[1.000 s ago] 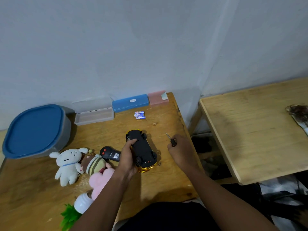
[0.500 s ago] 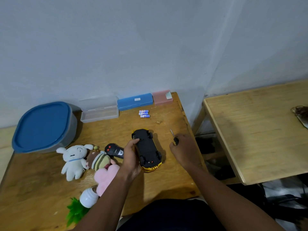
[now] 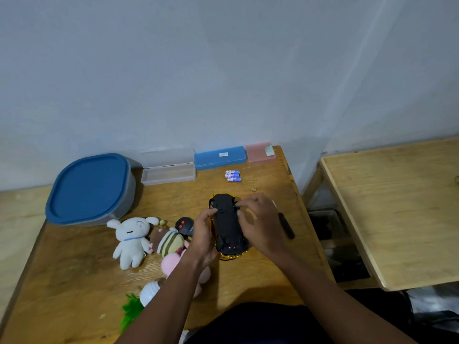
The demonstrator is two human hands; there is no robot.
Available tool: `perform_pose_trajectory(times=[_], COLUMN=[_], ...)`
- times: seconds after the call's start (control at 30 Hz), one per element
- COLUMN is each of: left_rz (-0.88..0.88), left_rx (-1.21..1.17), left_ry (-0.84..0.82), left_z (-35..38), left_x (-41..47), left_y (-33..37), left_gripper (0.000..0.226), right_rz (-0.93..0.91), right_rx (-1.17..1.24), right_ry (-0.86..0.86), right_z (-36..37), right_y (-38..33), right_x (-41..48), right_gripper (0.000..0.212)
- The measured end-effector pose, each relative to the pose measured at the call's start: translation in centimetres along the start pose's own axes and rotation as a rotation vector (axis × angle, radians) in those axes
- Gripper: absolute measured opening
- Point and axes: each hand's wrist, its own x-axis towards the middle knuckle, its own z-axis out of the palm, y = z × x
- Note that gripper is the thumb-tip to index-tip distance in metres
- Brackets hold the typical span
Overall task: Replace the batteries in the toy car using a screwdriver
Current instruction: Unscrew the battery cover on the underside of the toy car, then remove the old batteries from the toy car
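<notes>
The toy car (image 3: 227, 227) lies upside down on the wooden table (image 3: 74, 274), black underside up, gold body showing at its near end. My left hand (image 3: 203, 234) grips the car's left side. My right hand (image 3: 260, 222) rests over its right side, fingertips on the underside near the far wheels; whether it pinches anything is hard to tell. The screwdriver (image 3: 284, 222), with a black handle, lies loose on the table just right of my right hand. Three blue-and-white batteries (image 3: 232, 176) lie beyond the car.
A black remote (image 3: 184, 225) and several plush toys (image 3: 131, 240) lie left of the car. A blue-lidded tub (image 3: 90, 188), a clear box (image 3: 168, 168), a blue case (image 3: 219, 157) and a pink box (image 3: 259, 152) line the wall. A second wooden table (image 3: 397, 207) stands to the right across a gap.
My right hand has let go of the screwdriver, which now lies on the table, and has moved left onto the car's underside. My left hand keeps its hold on the car.
</notes>
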Motion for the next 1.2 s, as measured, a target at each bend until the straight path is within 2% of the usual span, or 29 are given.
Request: perform_pose_trajectory(times=[0.13, 0.3, 0.4, 0.47, 0.53, 0.63, 0.73, 0.8, 0.9, 0.97, 1.1, 1.2], left_rz=[0.037, 0.082, 0.088, 0.079, 0.078, 0.084, 0.066, 0.05, 0.028, 0.013, 0.046, 0.097], left_rx=[0.085, 0.177, 0.233, 0.226, 0.173, 0.098, 0.042, 0.031, 0.054, 0.069, 0.133, 0.181], left_ry=[-0.023, 0.054, 0.111, 0.133, 0.166, 0.149, 0.111, 0.111, 0.125, 0.129, 0.124, 0.121], left_z=[-0.9, -1.9, -2.1, -2.4, -2.8, -3.4, -3.6, -3.6, -3.6, -3.4, -2.8, -2.4], left_x=[0.1, 0.2, 0.1, 0.0, 0.1, 0.4, 0.4, 0.4, 0.5, 0.5, 0.9, 1.2], left_y=[0.9, 2.1, 2.5, 2.6, 2.7, 3.0, 3.3, 3.2, 2.9, 2.7, 2.4, 2.3], left_gripper=[0.039, 0.033, 0.027, 0.03, 0.043, 0.048, 0.038, 0.033, 0.033, 0.036, 0.034, 0.026], right_rz=[-0.054, -0.041, 0.008, 0.009, 0.016, 0.116, 0.328, 0.397, 0.448, 0.454, 0.331, 0.236], right_rx=[0.098, 0.181, 0.23, 0.264, 0.305, 0.494, 0.589, 0.449, 0.15, 0.05, -0.162, -0.274], right_ry=[-0.162, -0.189, -0.281, -0.319, -0.355, -0.372, -0.228, -0.181, -0.42, -0.501, -0.434, -0.383], right_z=[1.0, 1.7, 1.5, 1.2, 0.6, 0.1, 0.3, 0.5, 1.5, 2.3, 2.7, 2.4], right_y=[-2.0, -2.8, -3.2, -3.3, -3.3, -3.2, -2.3, -1.0, 1.2, 1.9, 1.9, 1.2], right_x=[0.0, 0.4, 1.0, 1.6, 2.0, 2.2, 2.3, 2.1, 1.3, 0.6, -0.3, -0.2], right_gripper=[0.032, 0.036, 0.036, 0.032, 0.028, 0.02, 0.016, 0.02, 0.029, 0.028, 0.02, 0.027])
